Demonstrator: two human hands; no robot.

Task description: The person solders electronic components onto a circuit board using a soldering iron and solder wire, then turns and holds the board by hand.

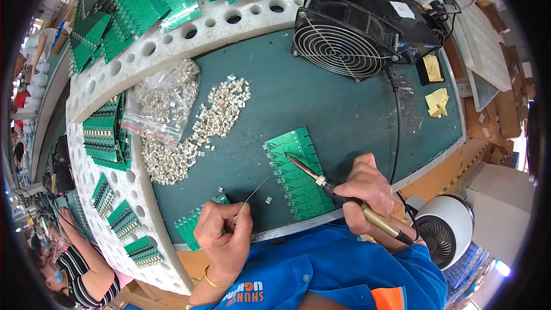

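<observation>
My right hand (367,192) is closed around a soldering iron (383,223). The iron's tip is at the upper left part of a green circuit board panel (304,186) lying on the bench, near small metal connectors along its left edge. Between finger and thumb, my left hand (225,240) pinches a thin solder wire (255,190), whose free end points up toward that panel. A second green board (189,231) lies partly hidden behind my left hand. Two loose connectors, one a white connector (268,200), rest between the boards.
A heap of small connectors (221,109) spills beside a clear plastic bag (166,95). White foam (135,192) with holes borders the bench, bearing several green boards (129,6). A black fan (341,43) stands at the back; the iron's cord (397,120) runs along the right. Another person (86,264) sits far left.
</observation>
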